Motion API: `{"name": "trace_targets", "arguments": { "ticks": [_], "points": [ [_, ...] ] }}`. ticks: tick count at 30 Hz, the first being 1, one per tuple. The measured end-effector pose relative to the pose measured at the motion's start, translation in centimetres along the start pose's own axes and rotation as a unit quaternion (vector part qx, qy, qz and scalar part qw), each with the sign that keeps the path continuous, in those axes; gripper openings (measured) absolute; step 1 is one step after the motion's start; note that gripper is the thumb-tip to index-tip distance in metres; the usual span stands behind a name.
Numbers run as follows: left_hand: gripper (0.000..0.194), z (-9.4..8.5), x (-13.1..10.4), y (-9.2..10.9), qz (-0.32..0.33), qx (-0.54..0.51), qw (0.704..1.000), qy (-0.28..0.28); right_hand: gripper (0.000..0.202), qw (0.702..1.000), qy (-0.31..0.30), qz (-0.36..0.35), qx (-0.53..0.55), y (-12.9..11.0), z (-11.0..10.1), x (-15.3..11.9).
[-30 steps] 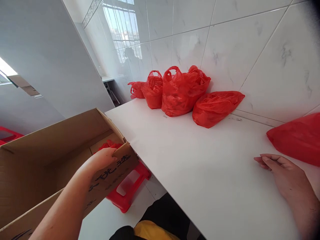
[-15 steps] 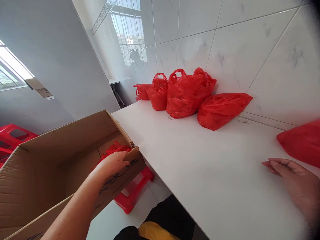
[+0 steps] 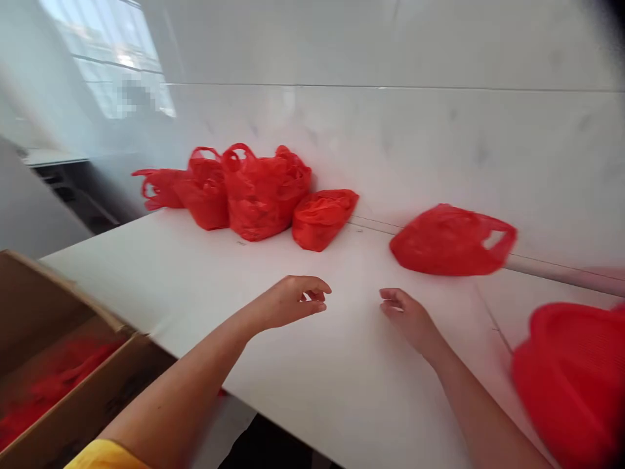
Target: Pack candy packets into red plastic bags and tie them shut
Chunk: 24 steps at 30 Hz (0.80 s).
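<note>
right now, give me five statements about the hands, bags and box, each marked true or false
The left hand and right hand are both over the white table. True.
The two hands touch. False: a gap separates them.
Crumpled red plastic lies in the cardboard box. True.
The cardboard box is at the right. False: at the left.
The red plastic bag beyond the right hand lies apart from the row of red bags. True.
</note>
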<state>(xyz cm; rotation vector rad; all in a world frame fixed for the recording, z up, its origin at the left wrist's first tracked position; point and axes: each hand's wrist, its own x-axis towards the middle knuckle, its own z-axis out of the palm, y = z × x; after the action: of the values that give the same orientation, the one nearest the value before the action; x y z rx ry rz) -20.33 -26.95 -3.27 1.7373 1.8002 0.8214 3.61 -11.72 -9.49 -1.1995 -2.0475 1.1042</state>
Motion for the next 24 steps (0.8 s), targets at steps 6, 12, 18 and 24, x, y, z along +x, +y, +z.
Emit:
{"name": "trace_targets", "arguments": {
  "ticks": [6, 12, 18, 24],
  "points": [
    [0.046, 8.5, 9.2, -2.4, 0.069, 0.077, 0.994, 0.016, 0.028, 0.982, 0.02, -0.087, -0.165, -2.2, -5.2, -11.0],
    [0.046, 10.8, 10.7, -5.0, 0.107, 0.168, 0.98, 0.002, 0.02, 0.913, 0.238, -0.146, -0.298, 0.1, -9.9, -18.4],
    [0.049, 10.3, 10.8, -5.3, 0.106, 0.154, 0.982, 0.005, 0.037, 0.855, 0.351, -0.055, -0.378, 2.1, -12.9, -21.5],
    [0.046, 10.5, 10.8, -5.3, 0.098, 0.125, 0.987, 0.021, 0.04, 0.861, 0.318, -0.057, -0.393, 3.9, -13.8, -21.2]
  ]
}}
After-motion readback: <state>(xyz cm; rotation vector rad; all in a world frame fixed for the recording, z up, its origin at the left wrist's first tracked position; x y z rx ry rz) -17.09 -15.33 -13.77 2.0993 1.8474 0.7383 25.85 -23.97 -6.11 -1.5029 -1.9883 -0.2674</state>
